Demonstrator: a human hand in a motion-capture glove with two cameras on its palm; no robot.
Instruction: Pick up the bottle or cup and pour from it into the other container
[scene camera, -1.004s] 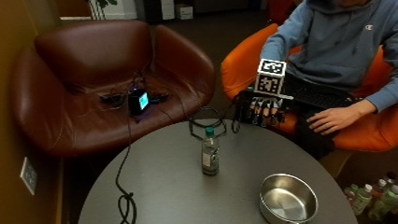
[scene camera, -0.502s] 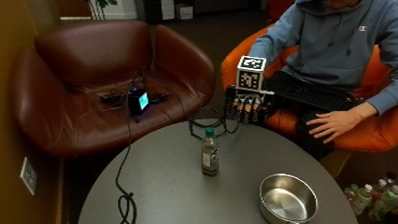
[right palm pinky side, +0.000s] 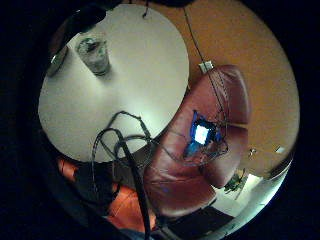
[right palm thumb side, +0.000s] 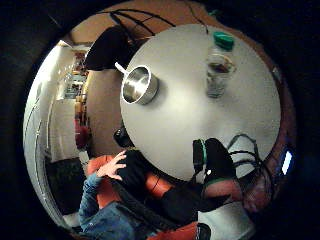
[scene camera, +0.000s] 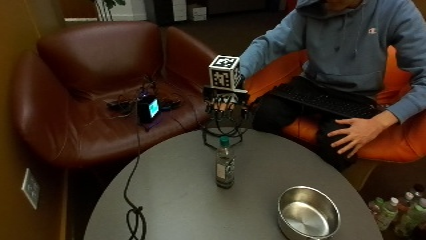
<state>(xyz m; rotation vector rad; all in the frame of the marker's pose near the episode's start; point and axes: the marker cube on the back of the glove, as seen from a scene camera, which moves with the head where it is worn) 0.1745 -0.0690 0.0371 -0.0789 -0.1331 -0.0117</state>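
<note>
Upright green-capped bottle (scene camera: 225, 164) near steel bowl (scene camera: 309, 213)

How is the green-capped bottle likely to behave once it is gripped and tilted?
The bottle stands tall and narrow on the table, so a sideways nudge could probably tip it. It looks like clear plastic, likely light and slightly squeezable. Its green cap seems still on, so tilting would pour nothing.

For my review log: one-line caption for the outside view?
Gloved right hand hovers above the bottle, metal bowl nearby.
</note>
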